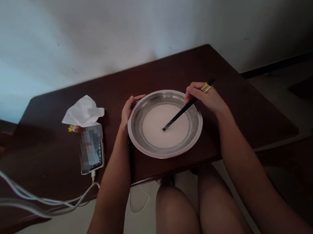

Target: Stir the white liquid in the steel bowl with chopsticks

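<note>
The person's bare legs (174, 218) are nearest, below the near edge of the dark brown wooden counter (151, 71). The wide, round silver metal bowl (169, 155) sits on the counter close to that edge, holding a milky off-white liquid (171, 138).

Left hand (127, 110): unclenched, laid against the bowl's outer left side, fingers extended along the far-left rim; the forearm reaches up from the near left. The thumb's position cannot be told. Right hand (208, 97): closed on the black chopsticks with gold-banded ends (179, 115), above the bowl's right rim, wrist bent inward; the sticks slant down leftward, tips at the liquid.

Left of the bowl lie a pale-cased smartphone (92, 150) and its white charging cable (82, 202); farther left and beyond is a crumpled white sheet or bag (83, 111). Behind stands a pale wall (140, 23).

Hazards, as judged: a hard push by the sticks could slop liquid over the rim; a slack left hand could let the bowl slide or tip towards the legs; the left forearm could snag the cable and drag the smartphone.
</note>
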Available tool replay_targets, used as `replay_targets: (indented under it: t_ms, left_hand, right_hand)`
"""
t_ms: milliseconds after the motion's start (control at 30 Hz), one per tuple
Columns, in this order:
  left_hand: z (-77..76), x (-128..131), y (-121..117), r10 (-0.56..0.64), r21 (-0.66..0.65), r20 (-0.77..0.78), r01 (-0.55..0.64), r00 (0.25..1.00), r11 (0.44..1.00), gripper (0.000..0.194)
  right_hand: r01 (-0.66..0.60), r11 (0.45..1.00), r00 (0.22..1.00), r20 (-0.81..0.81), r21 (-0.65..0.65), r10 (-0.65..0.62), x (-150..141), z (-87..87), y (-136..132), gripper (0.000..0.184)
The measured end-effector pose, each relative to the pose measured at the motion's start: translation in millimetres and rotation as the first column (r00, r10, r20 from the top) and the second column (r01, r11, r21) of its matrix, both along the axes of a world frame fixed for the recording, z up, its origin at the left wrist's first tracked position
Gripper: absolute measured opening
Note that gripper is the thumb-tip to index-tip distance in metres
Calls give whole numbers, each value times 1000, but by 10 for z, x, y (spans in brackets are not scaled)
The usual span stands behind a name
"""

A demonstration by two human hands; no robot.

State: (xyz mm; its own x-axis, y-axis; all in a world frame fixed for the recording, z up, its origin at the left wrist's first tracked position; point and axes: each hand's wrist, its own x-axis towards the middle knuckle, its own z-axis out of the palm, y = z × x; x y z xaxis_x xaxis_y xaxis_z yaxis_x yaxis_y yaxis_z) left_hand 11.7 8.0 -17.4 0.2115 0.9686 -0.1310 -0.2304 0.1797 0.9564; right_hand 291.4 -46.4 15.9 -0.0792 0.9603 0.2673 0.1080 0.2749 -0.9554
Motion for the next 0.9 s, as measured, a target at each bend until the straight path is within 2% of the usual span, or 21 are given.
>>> replay_targets:
  t_ms: [100,200,267,367,467,533,700,833,900]
  left_hand:
    - [-13,-2,-5,0,25,-18,0,1000,1000,42]
    - [-16,-7,-5,3,22,-24,-2,1000,1000,42]
    - [-11,-11,-4,-4,16,-17,4,1000,1000,41]
    - [1,-17,-1,-15,13,-7,15,1000,1000,40]
    - [6,-20,1,-9,15,0,9,1000,1000,41]
    - [6,-21,-3,-9,12,-6,9,1000,1000,41]
    - [3,-22,-26,-3,27,-17,3,1000,1000,41]
    - [8,-19,-28,-3,26,-11,3,1000,1000,40]
    - [16,-14,-28,-2,17,-22,2,1000,1000,41]
  right_hand:
    - [34,998,999,36,56,-36,-8,5,-15,32]
    - [104,993,994,-28,53,-103,7,-2,-17,35]
    - [66,998,997,-47,15,-65,0,-2,-22,34]
    - [7,1000,1000,10,14,-7,-30,12,-32,31]
    - [92,993,996,14,75,-93,-33,24,-37,33]
    - [121,990,993,-24,68,-119,-28,28,-43,35]
    - [-18,1000,1000,21,16,18,-62,41,-68,31]
    - [109,990,994,-12,92,-108,-29,26,-49,30]
    - [130,988,991,-43,78,-127,-5,13,-39,33]
